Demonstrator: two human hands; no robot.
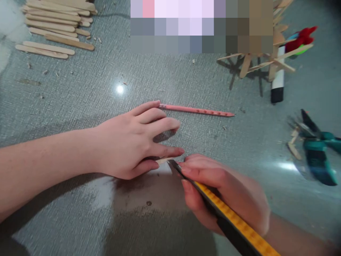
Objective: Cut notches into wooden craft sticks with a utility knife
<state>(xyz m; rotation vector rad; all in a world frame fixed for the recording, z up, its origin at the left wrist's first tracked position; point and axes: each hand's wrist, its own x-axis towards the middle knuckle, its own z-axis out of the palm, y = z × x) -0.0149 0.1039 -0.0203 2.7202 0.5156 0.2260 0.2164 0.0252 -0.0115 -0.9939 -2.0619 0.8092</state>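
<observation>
My left hand [138, 138] lies palm down on the grey table. Its thumb and index finger hold a short, pale piece of wooden craft stick [163, 160] against the surface; most of that piece is hidden under the hand. In my right hand [226, 192] is a yellow and black utility knife [229, 218], gripped near its front with the blade out. The blade tip meets or nearly meets the piece, just right of my left thumb. A pink pencil [197, 110] lies beyond my left hand, its end by the little finger.
Craft sticks [58, 21] are heaped at the back left. At the back right stand a craft stick structure [247, 64], a black and white marker [277, 81] and a red fuzzy thing [299, 41]. Teal-handled cutters [318, 149] and wood scraps [294, 147] lie at the right.
</observation>
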